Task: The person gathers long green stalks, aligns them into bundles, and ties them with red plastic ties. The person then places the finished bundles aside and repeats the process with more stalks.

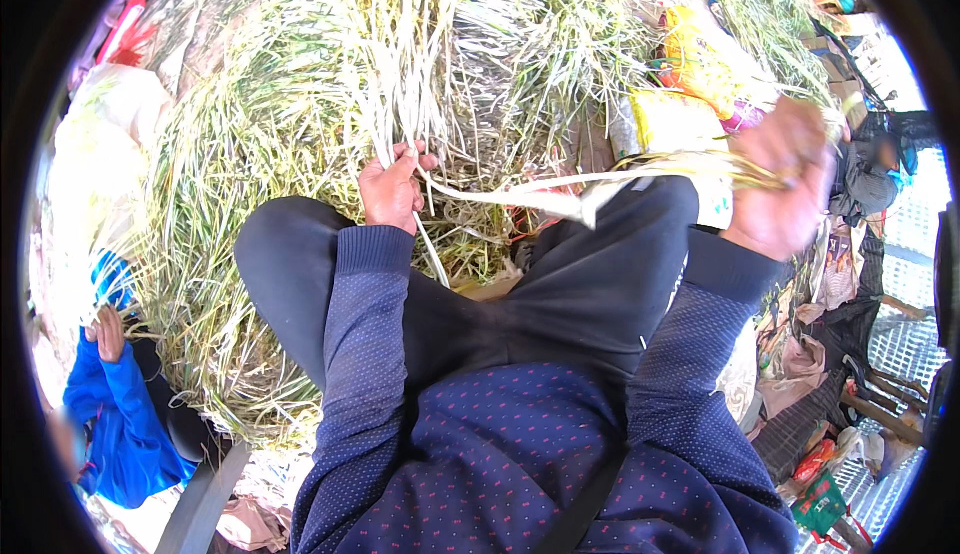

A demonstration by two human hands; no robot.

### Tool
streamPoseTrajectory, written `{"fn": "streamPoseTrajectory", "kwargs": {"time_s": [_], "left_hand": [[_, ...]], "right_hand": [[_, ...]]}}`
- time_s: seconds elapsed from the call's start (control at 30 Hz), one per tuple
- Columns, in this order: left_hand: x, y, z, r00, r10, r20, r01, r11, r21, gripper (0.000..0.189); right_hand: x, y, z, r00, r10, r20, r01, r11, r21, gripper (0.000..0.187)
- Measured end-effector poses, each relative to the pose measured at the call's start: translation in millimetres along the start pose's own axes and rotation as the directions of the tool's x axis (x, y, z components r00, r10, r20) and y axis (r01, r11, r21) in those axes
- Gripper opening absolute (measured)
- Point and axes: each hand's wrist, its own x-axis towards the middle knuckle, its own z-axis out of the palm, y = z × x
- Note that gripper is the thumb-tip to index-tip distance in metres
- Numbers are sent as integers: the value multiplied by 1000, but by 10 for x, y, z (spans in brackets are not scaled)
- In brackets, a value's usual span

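My left hand [391, 188] pinches several long whitish plant stalks [401, 103] between thumb and fingers, above my left knee. The stalks run up and away from it into the leaf pile. One loose pale strand [429, 250] hangs below this hand toward my lap. My right hand [784, 179], blurred, is raised beyond my right knee. It grips the yellowed ends of a leafy bunch [705, 167]. Pale strips [517, 195] from that bunch stretch across toward my left hand; whether they join the stalks there is unclear.
A wide heap of cut green and yellow leaves [262, 126] spreads before my crossed legs. Yellow printed bags [686, 58] lie at the upper right. A person in blue [127, 411] sits at lower left, by a white sack [105, 156]. Clothes and bags [799, 374] line the right side.
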Motion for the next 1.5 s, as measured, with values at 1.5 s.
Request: {"fn": "streamPoseTrajectory", "kwargs": {"time_s": [1.5], "left_hand": [[-178,-287,200,951,123,283,-206,936,287,20]], "right_hand": [[-260,2282,-1389,866,258,-428,-470,129,-873,27]]}}
